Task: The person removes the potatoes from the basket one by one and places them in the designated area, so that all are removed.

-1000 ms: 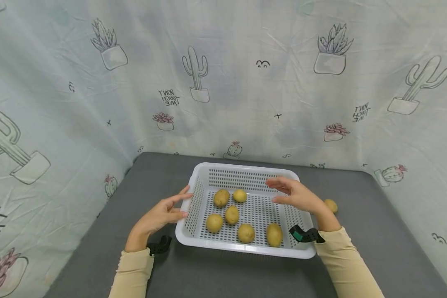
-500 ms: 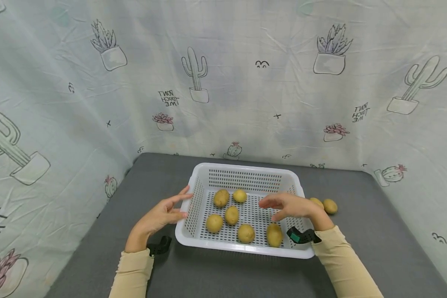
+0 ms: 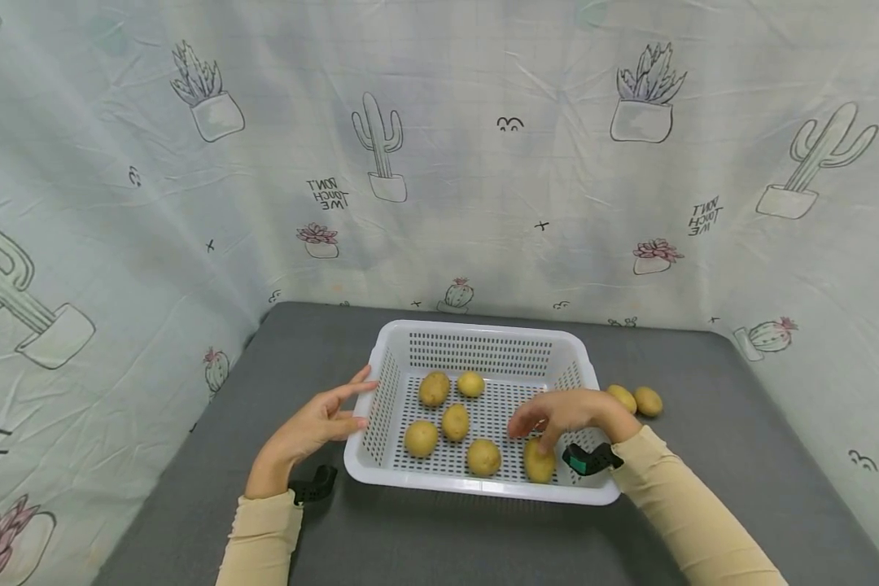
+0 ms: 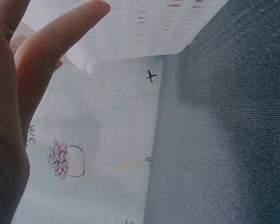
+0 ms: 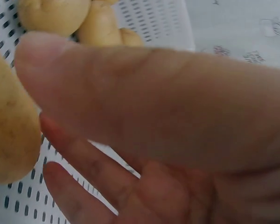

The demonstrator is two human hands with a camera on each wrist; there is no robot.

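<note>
A white slotted plastic basket sits on the grey table with several yellow potatoes inside. My left hand rests its extended fingers and thumb on the basket's left rim. In the left wrist view, that hand's straight thumb lies against the basket wall. Inside the basket, my right hand is low over the front-right potato, its thumb overlapping it. The right wrist view has the thumb stretched across and the fingers spread below, with that potato just beyond the tips.
Two potatoes, one nearer and one farther right, lie on the table outside the basket's right side. A cactus-print curtain hangs behind and around the table.
My right hand has come down and toward the front of the basket, reaching the front-right potato. A second potato outside the basket has come into view. My left hand stays at the rim.
</note>
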